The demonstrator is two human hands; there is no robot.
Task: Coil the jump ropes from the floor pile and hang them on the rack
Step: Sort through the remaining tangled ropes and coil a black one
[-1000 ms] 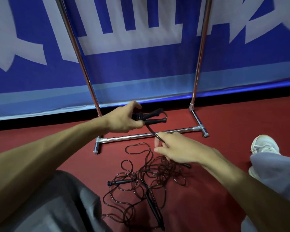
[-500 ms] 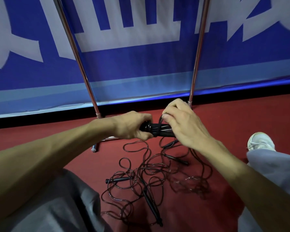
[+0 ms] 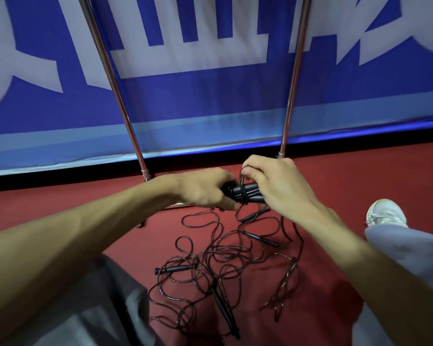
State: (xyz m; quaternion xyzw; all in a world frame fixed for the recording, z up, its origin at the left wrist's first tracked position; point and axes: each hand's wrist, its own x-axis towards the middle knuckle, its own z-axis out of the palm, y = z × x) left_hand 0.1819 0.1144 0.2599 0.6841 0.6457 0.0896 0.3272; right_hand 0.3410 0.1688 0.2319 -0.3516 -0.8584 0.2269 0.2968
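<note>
My left hand (image 3: 205, 189) grips a pair of black jump-rope handles (image 3: 245, 192) held side by side above the floor. My right hand (image 3: 275, 186) pinches that rope's thin dark cord at the handles, where a loop or two lies around them. The cord's slack hangs from under my right hand to the floor. Below the hands a tangled pile of dark ropes (image 3: 218, 265) with several black handles lies on the red floor. The chrome rack (image 3: 291, 96) stands just beyond, its two uprights rising out of view and its base bar mostly hidden by my hands.
A blue and white banner (image 3: 210, 116) hangs right behind the rack. My grey-trousered legs frame the pile, the left knee (image 3: 90, 308) at lower left, and a white shoe (image 3: 385, 213) rests on the floor at the right.
My right hand rose from the cord low over the pile up to the handles and brought cord around them. The handles now lie together in my left hand.
</note>
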